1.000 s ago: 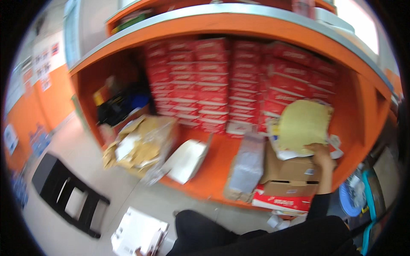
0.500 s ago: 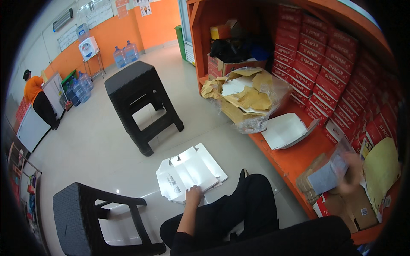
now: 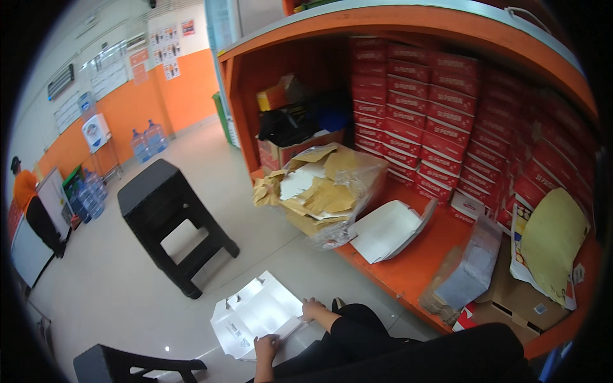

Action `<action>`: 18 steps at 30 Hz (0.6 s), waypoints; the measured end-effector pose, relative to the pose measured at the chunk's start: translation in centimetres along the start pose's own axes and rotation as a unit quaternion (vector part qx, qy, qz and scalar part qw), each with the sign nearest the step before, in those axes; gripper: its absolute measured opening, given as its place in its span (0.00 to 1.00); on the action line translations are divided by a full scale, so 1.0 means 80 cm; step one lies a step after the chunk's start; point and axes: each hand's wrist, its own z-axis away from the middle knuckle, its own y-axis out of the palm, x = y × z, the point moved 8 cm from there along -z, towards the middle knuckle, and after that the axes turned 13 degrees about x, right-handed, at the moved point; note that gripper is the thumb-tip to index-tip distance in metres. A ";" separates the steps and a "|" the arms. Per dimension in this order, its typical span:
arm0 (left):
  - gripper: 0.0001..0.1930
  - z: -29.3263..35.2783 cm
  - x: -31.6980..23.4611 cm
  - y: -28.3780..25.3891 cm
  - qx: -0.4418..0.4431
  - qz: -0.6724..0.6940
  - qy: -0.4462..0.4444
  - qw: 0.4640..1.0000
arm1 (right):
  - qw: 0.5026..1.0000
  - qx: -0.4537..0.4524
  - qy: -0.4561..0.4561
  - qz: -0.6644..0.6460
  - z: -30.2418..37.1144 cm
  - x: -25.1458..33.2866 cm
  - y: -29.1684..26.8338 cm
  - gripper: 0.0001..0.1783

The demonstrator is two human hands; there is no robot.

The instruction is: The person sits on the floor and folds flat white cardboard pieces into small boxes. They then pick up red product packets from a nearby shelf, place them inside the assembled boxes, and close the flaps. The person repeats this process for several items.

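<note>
Flat white cardboard box blanks (image 3: 255, 313), with fold lines, notched edges and a small print, lie low in front of me by my legs. My left hand (image 3: 267, 346) is at their near edge, fingers curled over the card. At their right edge, my right hand (image 3: 313, 309) has its fingers bent round the border. How many blanks lie in the pile cannot be made out. My dark-clothed legs hide part of the near side.
Black stools (image 3: 172, 217) stand ahead and at lower left. On the orange shelf (image 3: 402, 281) at right sit stacked red boxes (image 3: 408, 115), a folded white carton (image 3: 389, 230), a plastic-wrapped paper bundle (image 3: 319, 198) and a grey-brown stack (image 3: 469, 268). A person in orange (image 3: 29, 198) stands far left.
My right hand, blurred by the shelf stack before, has come left and down to the blanks' right edge. The left hand stays on the near edge. The view has swung right.
</note>
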 end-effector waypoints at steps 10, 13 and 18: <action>0.09 0.007 0.005 -0.010 -0.010 0.105 -0.010 0.994 | 0.995 0.082 -0.051 0.039 0.000 0.007 0.017 0.25; 0.09 0.002 0.017 -0.003 0.034 0.133 -0.055 0.989 | 0.993 0.064 -0.045 0.089 0.026 0.015 0.002 0.22; 0.13 -0.005 -0.006 -0.004 0.019 0.051 0.010 0.998 | 0.994 -0.022 -0.082 0.073 0.033 0.018 -0.017 0.17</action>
